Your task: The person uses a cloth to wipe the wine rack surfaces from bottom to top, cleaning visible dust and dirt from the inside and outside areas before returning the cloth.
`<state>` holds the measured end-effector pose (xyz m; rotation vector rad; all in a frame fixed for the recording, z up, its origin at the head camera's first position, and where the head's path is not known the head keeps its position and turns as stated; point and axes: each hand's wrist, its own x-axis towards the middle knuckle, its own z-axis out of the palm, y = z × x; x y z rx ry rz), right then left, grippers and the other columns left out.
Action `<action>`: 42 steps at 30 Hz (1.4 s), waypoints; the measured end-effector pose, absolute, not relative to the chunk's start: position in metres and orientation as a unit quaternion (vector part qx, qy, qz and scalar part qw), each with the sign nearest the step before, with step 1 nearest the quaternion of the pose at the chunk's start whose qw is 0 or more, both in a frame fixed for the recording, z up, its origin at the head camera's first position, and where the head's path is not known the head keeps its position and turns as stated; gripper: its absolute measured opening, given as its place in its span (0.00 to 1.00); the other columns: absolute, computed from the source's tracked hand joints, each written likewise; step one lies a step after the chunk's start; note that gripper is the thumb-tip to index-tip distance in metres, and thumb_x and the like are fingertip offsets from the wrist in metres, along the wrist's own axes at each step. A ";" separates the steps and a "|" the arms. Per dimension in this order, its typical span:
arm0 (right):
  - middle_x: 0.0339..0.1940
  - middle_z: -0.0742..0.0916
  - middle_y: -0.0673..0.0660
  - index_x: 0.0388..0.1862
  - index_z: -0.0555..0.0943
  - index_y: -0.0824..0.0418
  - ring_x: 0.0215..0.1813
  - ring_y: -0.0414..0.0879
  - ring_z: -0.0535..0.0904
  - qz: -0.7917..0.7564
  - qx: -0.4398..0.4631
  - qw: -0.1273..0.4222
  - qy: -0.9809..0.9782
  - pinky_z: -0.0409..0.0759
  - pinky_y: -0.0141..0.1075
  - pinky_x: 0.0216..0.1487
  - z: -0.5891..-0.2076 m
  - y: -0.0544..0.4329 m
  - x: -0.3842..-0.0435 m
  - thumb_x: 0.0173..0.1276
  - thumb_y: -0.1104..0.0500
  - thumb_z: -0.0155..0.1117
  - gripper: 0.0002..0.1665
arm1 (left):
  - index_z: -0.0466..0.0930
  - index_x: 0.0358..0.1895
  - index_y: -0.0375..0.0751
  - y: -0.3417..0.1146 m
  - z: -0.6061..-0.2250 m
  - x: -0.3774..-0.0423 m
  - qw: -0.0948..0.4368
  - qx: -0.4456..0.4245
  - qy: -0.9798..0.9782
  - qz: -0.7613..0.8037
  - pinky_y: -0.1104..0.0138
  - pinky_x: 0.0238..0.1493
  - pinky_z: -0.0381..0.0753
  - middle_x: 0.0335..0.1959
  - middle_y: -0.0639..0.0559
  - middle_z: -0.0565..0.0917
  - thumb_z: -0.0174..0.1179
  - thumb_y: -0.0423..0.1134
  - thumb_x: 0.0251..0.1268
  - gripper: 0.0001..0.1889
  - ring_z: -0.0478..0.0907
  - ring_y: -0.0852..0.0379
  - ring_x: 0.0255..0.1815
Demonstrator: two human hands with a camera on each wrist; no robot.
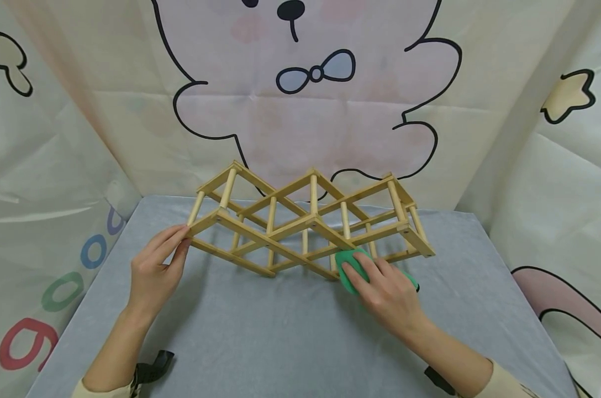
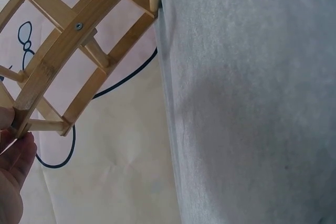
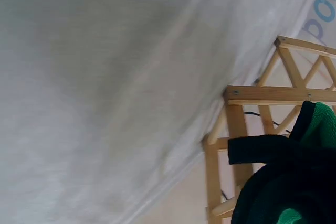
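Note:
A folding wooden wine rack [image 1: 267, 243] of crossed slats and round dowels is tilted over the table's far part. At its left end my left hand [image 1: 153, 271] pinches a slat corner between thumb and fingers; the left wrist view shows these fingers [image 2: 20, 158] at the end of the rack [image 2: 50, 72]. My right hand [image 1: 392, 296] holds a green cloth [image 1: 347, 271] against a lower front slat right of the middle. In the right wrist view, the cloth [image 3: 320, 124] with its dark edging and strap covers part of the rack [image 3: 273, 95], and the hand is hidden.
A grey-blue cloth covers the table [image 1: 280, 342]. Behind it hangs a pale curtain [image 1: 300, 121] printed with a cartoon animal. More printed fabric [image 1: 554, 182] closes off the right side, and lettered fabric [image 1: 42, 193] the left.

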<state>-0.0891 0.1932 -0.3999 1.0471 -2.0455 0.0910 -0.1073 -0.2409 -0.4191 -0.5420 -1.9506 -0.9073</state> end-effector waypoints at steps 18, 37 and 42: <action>0.51 0.86 0.68 0.55 0.87 0.63 0.33 0.60 0.81 -0.004 0.404 0.327 -0.854 0.84 0.47 0.23 -0.435 0.244 -0.081 0.70 0.67 0.47 0.23 | 0.88 0.52 0.26 -0.240 -0.419 -0.108 0.449 -0.221 -0.785 -0.366 0.79 0.60 0.78 0.48 0.34 0.88 0.70 0.08 0.45 0.26 0.84 0.38 0.45; 0.50 0.86 0.68 0.52 0.88 0.63 0.33 0.61 0.81 -0.010 0.412 0.350 -0.842 0.82 0.47 0.19 -0.432 0.264 -0.079 0.87 0.62 0.39 0.25 | 0.88 0.51 0.25 -0.240 -0.420 -0.108 0.450 -0.222 -0.782 -0.370 0.79 0.59 0.78 0.47 0.33 0.88 0.70 0.08 0.44 0.26 0.84 0.39 0.44; 0.51 0.86 0.70 0.53 0.88 0.63 0.33 0.63 0.81 0.005 0.410 0.365 -0.836 0.84 0.50 0.22 -0.425 0.275 -0.082 0.86 0.59 0.41 0.24 | 0.88 0.51 0.25 -0.240 -0.419 -0.107 0.448 -0.220 -0.784 -0.369 0.80 0.59 0.78 0.48 0.34 0.88 0.70 0.08 0.45 0.26 0.84 0.39 0.45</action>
